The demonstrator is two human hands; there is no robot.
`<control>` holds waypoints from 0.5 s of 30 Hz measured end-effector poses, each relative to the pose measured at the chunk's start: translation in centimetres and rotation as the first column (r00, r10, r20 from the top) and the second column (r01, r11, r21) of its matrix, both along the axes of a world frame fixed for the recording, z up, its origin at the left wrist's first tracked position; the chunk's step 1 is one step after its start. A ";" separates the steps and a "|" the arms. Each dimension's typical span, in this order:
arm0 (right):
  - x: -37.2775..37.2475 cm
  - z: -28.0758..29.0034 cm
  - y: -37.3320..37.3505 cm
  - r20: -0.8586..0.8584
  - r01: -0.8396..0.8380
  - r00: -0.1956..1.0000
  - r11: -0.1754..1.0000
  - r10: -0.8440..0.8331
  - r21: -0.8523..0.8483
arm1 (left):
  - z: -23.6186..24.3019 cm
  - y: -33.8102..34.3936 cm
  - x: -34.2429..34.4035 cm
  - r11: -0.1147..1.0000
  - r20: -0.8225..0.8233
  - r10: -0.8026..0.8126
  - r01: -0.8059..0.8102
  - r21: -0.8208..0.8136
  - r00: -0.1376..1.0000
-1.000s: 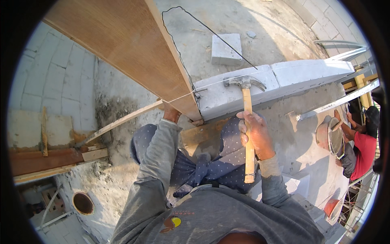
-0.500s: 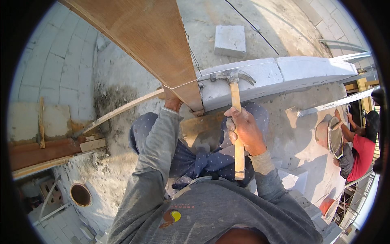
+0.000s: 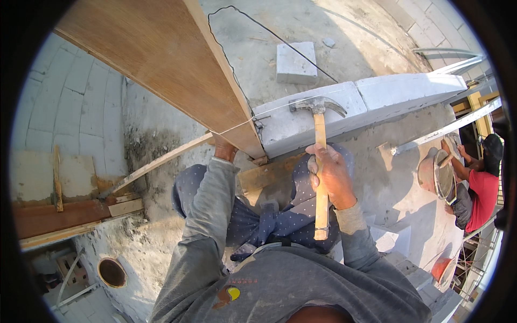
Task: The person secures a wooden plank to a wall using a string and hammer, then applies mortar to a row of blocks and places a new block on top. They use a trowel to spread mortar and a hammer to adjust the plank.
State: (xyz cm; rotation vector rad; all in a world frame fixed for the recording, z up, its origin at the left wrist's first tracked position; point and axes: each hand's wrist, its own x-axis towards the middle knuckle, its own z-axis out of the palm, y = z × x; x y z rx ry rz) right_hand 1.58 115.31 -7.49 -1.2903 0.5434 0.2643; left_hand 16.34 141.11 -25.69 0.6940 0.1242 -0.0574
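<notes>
My right hand [image 3: 334, 175] is wrapped round the wooden handle of a claw hammer [image 3: 320, 129]. Its metal head lies before the pale block wall and the handle's end points toward my body. A tall plywood board form [image 3: 177, 70] rises at upper left, its foot beside the wall's end. My left hand [image 3: 225, 149] is at the board's lower left edge, by the end of a wooden batten [image 3: 161, 162]; its fingers are hidden behind the board. A thin white string [image 3: 237, 127] crosses the board and runs along the low wall of pale blocks [image 3: 318, 126].
A loose pale block [image 3: 296, 63] and a dark wire [image 3: 280, 39] lie beyond the wall. At right, a co-worker in a red shirt [image 3: 482, 199] works by a bucket [image 3: 436, 175]. A metal bar [image 3: 447, 127] juts in nearby. Lower left, the floor has a round hole [image 3: 112, 272].
The view has shifted, so the board and wall appear further left and lower. My right hand still grips the hammer, and my left hand stays at the board.
</notes>
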 end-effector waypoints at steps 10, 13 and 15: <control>-0.2 -0.1 -0.1 -0.012 -0.020 1.000 1.000 0.020 0.012 | 0.1 -0.1 0.2 1.000 0.001 0.019 -0.019 -0.001 1.000; -0.3 -0.2 0.1 0.144 0.230 0.963 0.973 -0.226 -0.011 | 0.0 -0.1 0.2 1.000 -0.001 0.031 -0.031 -0.001 1.000; -0.4 -0.4 0.3 0.088 -0.210 0.975 0.977 0.205 0.043 | 0.0 -0.1 0.2 0.999 0.001 0.032 -0.032 0.001 0.999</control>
